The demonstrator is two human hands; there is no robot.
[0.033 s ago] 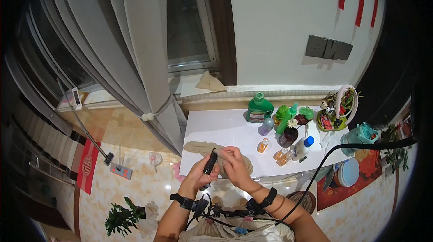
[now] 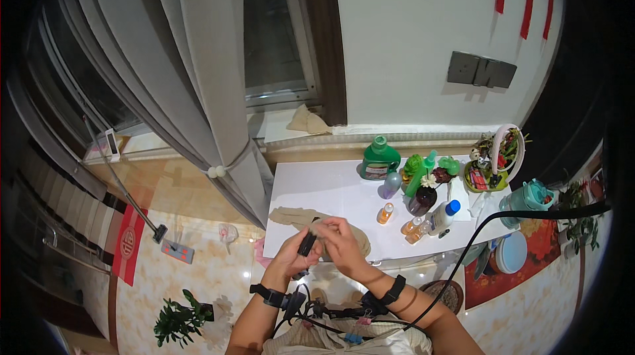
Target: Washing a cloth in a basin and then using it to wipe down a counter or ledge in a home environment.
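Note:
My left hand (image 2: pixel 291 257) is closed around a slim black object (image 2: pixel 307 244), perhaps a small brush or comb; its exact kind is unclear. The thing stands tilted, its upper end toward the window. Close against that upper end, my right hand (image 2: pixel 341 246) has its fingers bent and bunched together. Whether a pale bit near those fingertips is something pinched is too small to tell. Under and behind both hands, a beige-brown cloth (image 2: pixel 291 215) lies crumpled on the white table (image 2: pixel 311 183), partly hidden by the hands.
Right of my hands stand a green jug (image 2: pixel 380 160), several small bottles, a blue-capped white bottle (image 2: pixel 442 219) and a flower basket (image 2: pixel 486 176). A black cable (image 2: pixel 476 232) arcs across the table's right side. Left are a grey curtain (image 2: pixel 218 90), a mop (image 2: pixel 177 252) and a plant (image 2: pixel 182 318).
My right fingers have shifted slightly over the upper end of the black object, covering more of it. My left hand keeps its hold in nearly the same place.

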